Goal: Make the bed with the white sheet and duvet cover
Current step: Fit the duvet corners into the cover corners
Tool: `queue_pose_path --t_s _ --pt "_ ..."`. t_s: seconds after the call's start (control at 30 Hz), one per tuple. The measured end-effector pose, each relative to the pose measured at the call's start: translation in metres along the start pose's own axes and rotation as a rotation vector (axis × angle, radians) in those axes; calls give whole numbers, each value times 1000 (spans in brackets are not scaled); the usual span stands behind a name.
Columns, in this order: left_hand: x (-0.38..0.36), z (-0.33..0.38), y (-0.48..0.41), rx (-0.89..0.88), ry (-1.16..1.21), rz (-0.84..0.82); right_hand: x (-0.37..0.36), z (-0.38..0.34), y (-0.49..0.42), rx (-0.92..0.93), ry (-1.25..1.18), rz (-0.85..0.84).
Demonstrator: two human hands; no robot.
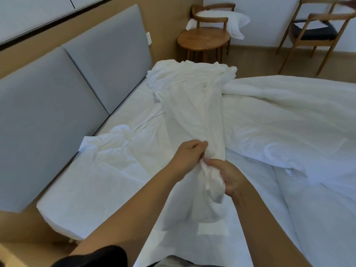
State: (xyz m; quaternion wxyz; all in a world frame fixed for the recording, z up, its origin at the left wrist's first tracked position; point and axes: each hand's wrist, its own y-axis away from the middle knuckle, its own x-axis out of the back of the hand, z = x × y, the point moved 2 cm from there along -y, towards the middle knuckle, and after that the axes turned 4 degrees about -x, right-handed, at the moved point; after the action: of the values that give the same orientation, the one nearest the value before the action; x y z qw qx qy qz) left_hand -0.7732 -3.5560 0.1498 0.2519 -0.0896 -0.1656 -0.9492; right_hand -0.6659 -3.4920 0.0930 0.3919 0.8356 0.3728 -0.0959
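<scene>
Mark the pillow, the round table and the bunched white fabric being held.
pillow (237, 21): head view, middle of its white case.
round table (203, 38): head view, bare tabletop.
bunched white fabric (192, 105): head view, twisted middle stretch.

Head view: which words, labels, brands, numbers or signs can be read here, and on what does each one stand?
No text can be read in this view.
The pale rectangular patch on the bedding, below the white cloth that the left hand and right hand grip: blank, or too blurred to tell.
The white wall plate beside the grey headboard: no marking visible.
</scene>
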Motion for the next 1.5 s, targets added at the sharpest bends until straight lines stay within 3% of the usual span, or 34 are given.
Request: queue_pose_path --t_s 0.13,0.27,0.37,0.5,0.57,0.63,0.73,0.83,0.9,0.97,1.17,1.23,1.3,1.4,1.5 --pt "9 -18 -5 261 65 -27 4 -13 9 80 -119 -35" --pt "-2 -43 3 612 212 -125 -5 -11 18 9 -121 -19" --pt "-12 -51 2 689 353 -132 -5 -1 24 -49 -146 -22" --pt "-22 -49 -1 558 403 0 7 8 26 -144 9 4" --pt "-20 -41 0 386 281 102 12 4 27 -160 135 76" --pt "-16 -30 6 189 188 171 18 0 25 -152 103 98" --pt "-20 -1 29 -55 110 31 17 -10 22 -35 -153 -2" --pt "-36 11 44 -161 -69 -129 8 -20 24 9 -275 -141" --pt "-42 5 46 -150 -143 -165 3 -25 26 -3 -256 -219" --pt "-41 -5 44 -105 -130 -169 6 -29 27 -15 -196 -194" --pt "-46 -17 28 -42 -59 -121 21 -46 44 -62 -10 165" --pt "-43 -30 18 78 -64 -88 34 -60 55 53 58 308" --pt "-41 -51 12 252 -42 -168 40 -78 68 183 125 405" --pt "-56 -77 12 356 22 -318 46 -93 70 205 -15 242" --pt "-80 -86 -4 213 -33 -244 48 -85 67 -35 -1 157"
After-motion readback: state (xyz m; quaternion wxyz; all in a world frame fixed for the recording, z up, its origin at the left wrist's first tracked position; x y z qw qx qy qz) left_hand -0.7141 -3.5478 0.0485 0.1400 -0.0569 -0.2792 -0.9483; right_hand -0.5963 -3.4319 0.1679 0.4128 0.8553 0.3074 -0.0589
